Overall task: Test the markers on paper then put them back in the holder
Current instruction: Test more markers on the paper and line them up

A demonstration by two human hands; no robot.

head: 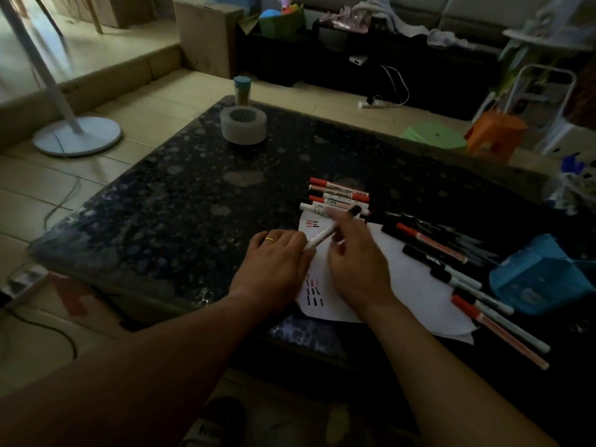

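Holding a marker (322, 235) over the paper (406, 272) — black cap pointing to 1 o'clock.
Right hand (354, 259) grasps its barrel; left hand (274, 256) touches the white end, grip unclear. Row of markers (338, 195) at 12 o'clock, loose markers (451, 272) at 3 o'clock beside the blue holder (535, 279) — all on the table (193, 188).

2 hands (277, 262) (358, 269), 1 holder (538, 279), 1 tape roll (243, 125)
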